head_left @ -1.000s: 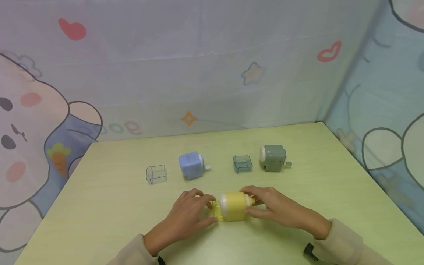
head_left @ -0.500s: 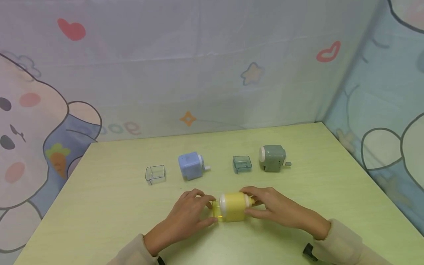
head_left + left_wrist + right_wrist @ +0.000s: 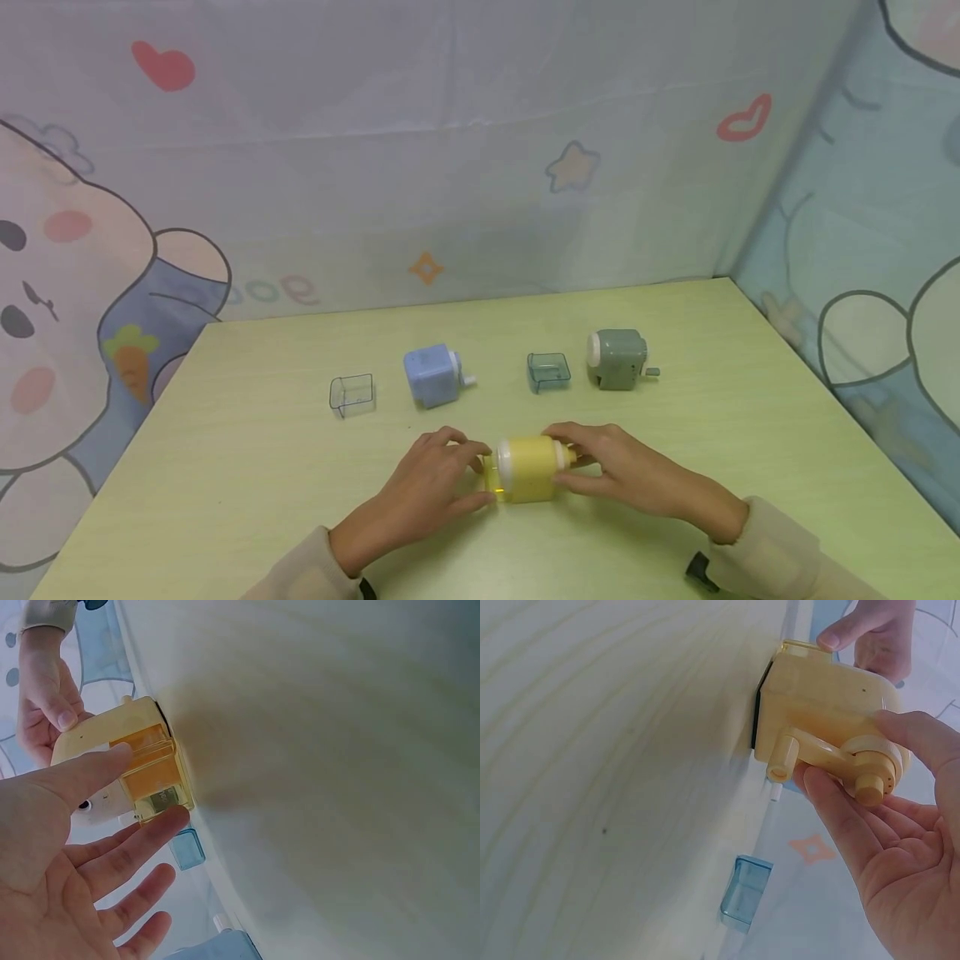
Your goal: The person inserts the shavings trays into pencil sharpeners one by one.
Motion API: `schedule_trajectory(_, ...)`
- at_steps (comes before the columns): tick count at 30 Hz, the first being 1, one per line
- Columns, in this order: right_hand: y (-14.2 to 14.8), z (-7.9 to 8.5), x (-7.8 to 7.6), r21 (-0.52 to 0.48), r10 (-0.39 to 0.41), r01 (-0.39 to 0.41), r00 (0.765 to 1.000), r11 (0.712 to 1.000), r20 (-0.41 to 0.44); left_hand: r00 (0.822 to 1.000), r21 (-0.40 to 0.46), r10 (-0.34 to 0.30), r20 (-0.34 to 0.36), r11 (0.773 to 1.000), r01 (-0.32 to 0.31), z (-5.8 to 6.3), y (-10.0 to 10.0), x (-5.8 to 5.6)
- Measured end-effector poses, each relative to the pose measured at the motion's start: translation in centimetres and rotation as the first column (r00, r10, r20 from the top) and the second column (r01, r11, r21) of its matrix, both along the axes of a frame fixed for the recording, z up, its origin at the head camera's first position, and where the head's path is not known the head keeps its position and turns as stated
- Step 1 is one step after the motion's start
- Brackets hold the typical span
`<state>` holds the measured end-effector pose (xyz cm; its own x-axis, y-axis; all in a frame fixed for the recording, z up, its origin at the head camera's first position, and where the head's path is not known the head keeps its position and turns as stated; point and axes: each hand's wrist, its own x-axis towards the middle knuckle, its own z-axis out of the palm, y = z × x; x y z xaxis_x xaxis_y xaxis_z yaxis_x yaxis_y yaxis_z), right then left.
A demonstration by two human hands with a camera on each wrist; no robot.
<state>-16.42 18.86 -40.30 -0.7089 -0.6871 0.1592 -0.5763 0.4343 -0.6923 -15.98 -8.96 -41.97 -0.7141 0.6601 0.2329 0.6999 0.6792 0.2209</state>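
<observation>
A yellow crank pencil sharpener [image 3: 531, 469] lies on the table near its front, between both hands. My left hand [image 3: 429, 475] pinches its clear yellow shavings drawer [image 3: 491, 475] between thumb and fingers; the drawer sticks partly out of the sharpener's left end. In the left wrist view, the drawer [image 3: 154, 776] shows between thumb and index finger, other fingers spread. My right hand [image 3: 618, 467] grips the sharpener's right end, thumb and fingers on opposite sides. The right wrist view shows the yellow crank handle [image 3: 817, 754] beside that hand's fingers.
Farther back on the table [image 3: 262, 467] stand a blue sharpener [image 3: 432, 375] and a dark green sharpener [image 3: 619, 358]. A clear drawer [image 3: 352, 393] and a greenish clear drawer [image 3: 549, 371] lie to their left. A printed cloth [image 3: 480, 167] hangs behind.
My left hand has shifted slightly right with the drawer, and less of the drawer shows outside the yellow sharpener. My right hand stays in place.
</observation>
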Motion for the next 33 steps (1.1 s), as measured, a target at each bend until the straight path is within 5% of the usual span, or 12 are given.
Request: schedule_trajectory(33, -0.05, -0.01, 0.03, 0.011, -0.016, 0.016, 1.000, 1.000, -0.006, 1.000, -0.008, -0.028, -0.009, 1.000, 0.028, -0.13, 0.58, -0.31)
